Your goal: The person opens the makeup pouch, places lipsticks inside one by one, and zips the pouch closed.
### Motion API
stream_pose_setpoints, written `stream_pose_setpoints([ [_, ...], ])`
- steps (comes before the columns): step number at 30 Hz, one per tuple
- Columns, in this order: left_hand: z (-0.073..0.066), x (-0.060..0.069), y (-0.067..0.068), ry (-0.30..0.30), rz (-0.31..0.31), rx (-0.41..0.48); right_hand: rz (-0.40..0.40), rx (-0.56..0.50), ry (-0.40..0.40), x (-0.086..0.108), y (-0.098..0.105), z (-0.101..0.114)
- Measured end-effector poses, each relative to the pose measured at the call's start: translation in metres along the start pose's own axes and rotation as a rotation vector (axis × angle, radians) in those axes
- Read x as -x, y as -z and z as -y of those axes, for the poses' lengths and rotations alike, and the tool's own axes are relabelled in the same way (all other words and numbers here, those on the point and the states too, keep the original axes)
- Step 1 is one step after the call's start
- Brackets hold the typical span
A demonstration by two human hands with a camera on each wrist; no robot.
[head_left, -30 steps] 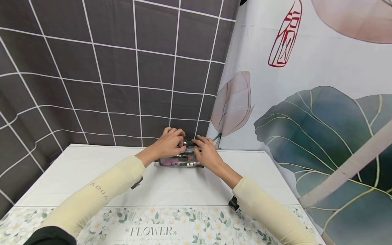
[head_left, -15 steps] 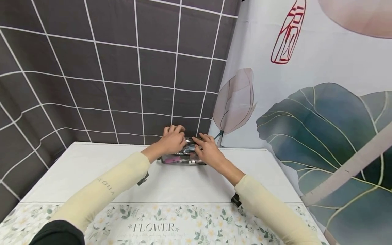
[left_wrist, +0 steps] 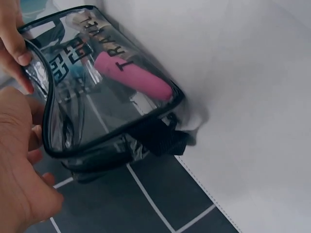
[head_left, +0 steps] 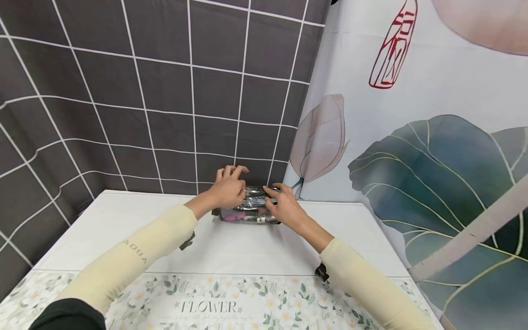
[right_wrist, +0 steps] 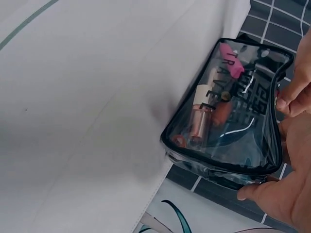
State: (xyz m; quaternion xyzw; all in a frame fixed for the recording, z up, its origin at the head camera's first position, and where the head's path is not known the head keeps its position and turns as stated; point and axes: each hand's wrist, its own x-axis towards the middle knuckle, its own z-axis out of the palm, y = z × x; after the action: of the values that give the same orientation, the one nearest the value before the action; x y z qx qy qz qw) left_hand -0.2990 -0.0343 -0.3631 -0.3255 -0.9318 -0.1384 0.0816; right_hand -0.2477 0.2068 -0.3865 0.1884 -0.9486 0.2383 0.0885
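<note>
A clear cosmetic pouch with black piping and "TRAVEL" lettering lies at the far edge of the white table. Through its plastic show a pink tube and a lip gloss-like tube. My left hand is at the pouch's far side, thumb and finger pinching a small metallic bit, apparently the zipper pull. My right hand grips the pouch's right end, its thumb on the side and fingers at the far edge. The fingertips behind the pouch are partly hidden.
The table's front carries a floral "FLOWER" cloth. Behind stands a dark curtain with white grid lines. A white hanging with leaf prints borders the right side.
My left hand has shifted a little left along the pouch's far edge, uncovering more of its top. The right hand keeps its hold. The whole view has drifted slightly.
</note>
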Motion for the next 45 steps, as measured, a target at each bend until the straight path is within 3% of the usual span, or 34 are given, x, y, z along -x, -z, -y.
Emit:
stream_pose_setpoints([
  [9,0.011,0.010,0.011,0.003,-0.016,-0.037,-0.006,0.005,0.004,-0.001,-0.002,0.001],
  [16,0.021,0.015,0.018,-0.003,-0.022,-0.006,0.000,-0.002,-0.012,0.001,-0.003,0.000],
  [17,0.032,0.012,0.011,-0.023,-0.037,0.004,0.004,-0.003,-0.017,0.000,-0.003,0.000],
  [19,0.034,0.014,0.016,-0.021,-0.037,0.018,0.007,0.000,-0.019,0.000,-0.003,-0.001],
  [23,0.043,0.019,0.025,0.011,-0.028,0.022,0.003,0.012,-0.011,-0.002,-0.003,-0.001],
  [24,0.035,0.024,0.035,0.040,-0.011,0.019,0.000,0.012,-0.010,-0.002,-0.003,-0.001],
  [28,0.045,0.032,0.037,0.085,0.012,0.033,-0.009,0.010,-0.005,-0.001,-0.003,0.000],
  [37,0.058,0.045,0.016,0.135,0.005,0.133,-0.031,-0.007,-0.015,0.001,-0.002,-0.002],
  [45,0.068,0.054,-0.009,0.153,0.011,0.117,-0.045,-0.035,0.012,-0.001,-0.007,-0.003],
])
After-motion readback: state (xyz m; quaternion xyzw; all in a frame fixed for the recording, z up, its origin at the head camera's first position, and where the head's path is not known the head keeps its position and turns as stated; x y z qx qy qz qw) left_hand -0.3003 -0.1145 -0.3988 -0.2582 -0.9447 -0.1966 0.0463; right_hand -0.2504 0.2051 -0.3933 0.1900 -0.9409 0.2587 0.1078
